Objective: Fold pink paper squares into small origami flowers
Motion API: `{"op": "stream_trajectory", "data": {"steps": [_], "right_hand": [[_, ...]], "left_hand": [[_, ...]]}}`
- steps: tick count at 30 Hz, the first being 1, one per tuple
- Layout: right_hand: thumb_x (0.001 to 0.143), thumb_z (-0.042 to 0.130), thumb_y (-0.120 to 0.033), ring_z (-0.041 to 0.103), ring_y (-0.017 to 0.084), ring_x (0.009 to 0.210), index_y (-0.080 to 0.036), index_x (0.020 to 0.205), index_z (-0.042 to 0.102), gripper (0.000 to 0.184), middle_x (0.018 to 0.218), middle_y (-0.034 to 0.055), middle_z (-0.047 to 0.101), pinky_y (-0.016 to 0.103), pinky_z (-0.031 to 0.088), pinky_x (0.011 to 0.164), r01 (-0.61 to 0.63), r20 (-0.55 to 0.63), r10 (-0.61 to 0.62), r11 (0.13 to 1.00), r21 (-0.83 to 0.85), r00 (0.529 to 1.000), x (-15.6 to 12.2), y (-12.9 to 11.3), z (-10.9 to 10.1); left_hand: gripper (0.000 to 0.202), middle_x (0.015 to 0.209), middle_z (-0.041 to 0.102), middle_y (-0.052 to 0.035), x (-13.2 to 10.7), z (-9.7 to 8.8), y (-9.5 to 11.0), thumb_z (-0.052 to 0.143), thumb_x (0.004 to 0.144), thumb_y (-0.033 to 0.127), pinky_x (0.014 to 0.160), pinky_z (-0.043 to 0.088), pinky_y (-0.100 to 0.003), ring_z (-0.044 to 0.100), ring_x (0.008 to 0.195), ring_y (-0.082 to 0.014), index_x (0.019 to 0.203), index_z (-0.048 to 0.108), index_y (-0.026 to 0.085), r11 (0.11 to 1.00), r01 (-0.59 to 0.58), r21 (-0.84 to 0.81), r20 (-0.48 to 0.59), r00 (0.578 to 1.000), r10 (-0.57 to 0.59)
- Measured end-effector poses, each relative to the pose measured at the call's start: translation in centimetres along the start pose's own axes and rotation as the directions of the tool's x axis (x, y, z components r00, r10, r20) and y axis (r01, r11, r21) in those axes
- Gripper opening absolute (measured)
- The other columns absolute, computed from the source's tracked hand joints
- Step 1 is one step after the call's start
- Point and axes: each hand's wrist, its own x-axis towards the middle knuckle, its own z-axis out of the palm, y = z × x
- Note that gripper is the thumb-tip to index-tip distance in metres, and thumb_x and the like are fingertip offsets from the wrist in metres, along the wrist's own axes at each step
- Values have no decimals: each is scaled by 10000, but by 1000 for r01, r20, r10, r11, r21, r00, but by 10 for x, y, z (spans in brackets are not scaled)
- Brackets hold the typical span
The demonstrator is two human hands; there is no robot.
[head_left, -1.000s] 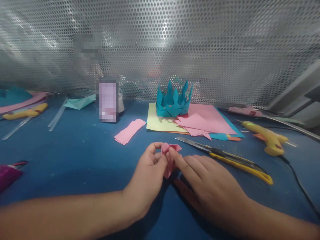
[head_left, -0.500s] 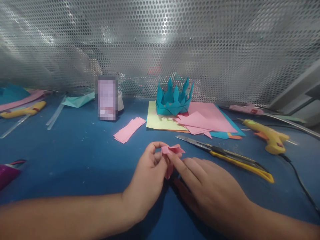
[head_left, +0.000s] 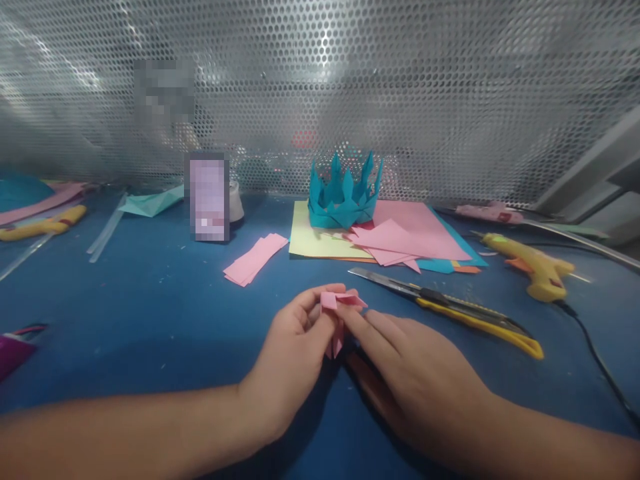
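Observation:
Both hands meet over a small folded pink paper piece (head_left: 338,307) on the blue table top (head_left: 150,313). My left hand (head_left: 295,353) curls around its left side, thumb and fingers pinched on it. My right hand (head_left: 410,380) lies over the table with its forefinger and thumb on the right flap of the same piece. A yellow-handled utility knife (head_left: 450,308) lies just right of the hands, blade out. Behind them stands a teal paper crown (head_left: 343,193) on a stack of coloured sheets (head_left: 415,233).
A pile of pink paper strips (head_left: 255,259) lies ahead on the left. A yellow glue gun (head_left: 535,267) with a black cord rests at the right, another (head_left: 43,225) at the far left. Perforated metal mesh (head_left: 350,80) closes off the back; a person is dimly seen behind it.
My left fingers have closed further over the pink piece, and its top flap has been pressed flatter. The view has shifted slightly.

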Motion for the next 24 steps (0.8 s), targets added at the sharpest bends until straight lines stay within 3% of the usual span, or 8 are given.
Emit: {"op": "stream_trajectory", "data": {"steps": [4,7,11,18,24], "right_hand": [[857,421,-147,624,222,666,-33,1239,426,398,870,111,689,337,436,540,-10,71,8,999,30,997,-2,2,0],[816,432,-132,547,198,501,-35,1238,427,433,680,49,646,323,316,453,12,136,-8,1000,-25,991,-2,2,-1],[795,420,-118,492,189,453,-29,1224,432,438,592,26,594,320,217,447,44,137,-32,995,-85,990,-1,2,-3],[819,420,-119,507,186,522,-56,1288,367,477,701,41,634,308,252,480,10,147,-12,1000,12,989,-2,6,-2],[805,410,-81,473,192,554,-56,1256,415,451,717,61,611,311,295,502,58,131,-56,998,-10,990,1,12,-1]], "left_hand": [[184,1035,698,-74,0,0,1,554,844,179,885,434,-269,620,998,-165,1016,618,162,998,17,-60,2,1000,-17],[183,1057,694,-88,-1,1,4,568,835,192,891,440,-278,613,1035,-185,1003,625,150,995,43,-87,-19,999,-45],[201,1075,688,-108,-3,1,7,583,822,181,906,446,-290,610,1055,-202,1015,602,131,987,50,-150,-24,998,-54],[116,1100,680,-102,-3,0,6,564,839,160,914,458,-302,615,1059,-200,955,557,148,973,53,-225,-3,998,-55],[111,1101,679,-107,-2,-1,7,566,852,187,874,473,-253,628,1030,-169,951,558,137,974,49,-222,-4,999,-51]]}}
